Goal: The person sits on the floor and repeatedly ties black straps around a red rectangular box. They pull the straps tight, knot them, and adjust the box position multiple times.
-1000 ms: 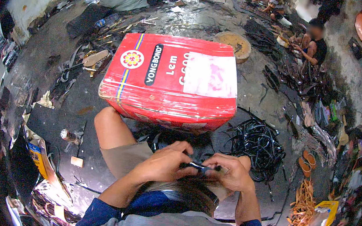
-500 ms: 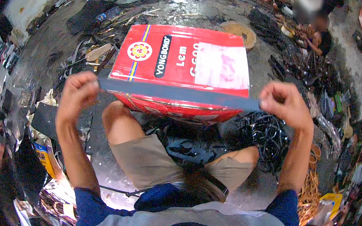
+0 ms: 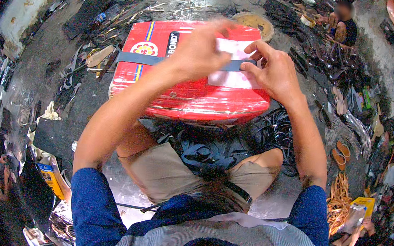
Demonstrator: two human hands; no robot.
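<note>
A red cardboard box (image 3: 176, 94) wrapped in clear film stands in front of my bent legs, with a pinkish-white patch on its top. Across that top lies a flat grey-blue strip (image 3: 139, 58). My right hand (image 3: 274, 71) pinches the strip near its right end, thumb and finger closed on it above the white patch. Over the middle of the box, my left hand (image 3: 202, 51) is smeared by motion and hides part of the strip. Whether its fingers hold anything does not show.
Black strip scraps (image 3: 279, 139) lie right of the box. Behind it is a round wooden block (image 3: 255, 23). Brown strips (image 3: 338, 205) and sandals (image 3: 341, 155) are on the right. Another person (image 3: 344, 28) sits at the far right; a wooden piece (image 3: 99, 57) lies left.
The strip, earlier stretched between both hands at the box's near edge, now lies across its top. My left hand has moved right over the box; my right hand has moved left and farther away.
</note>
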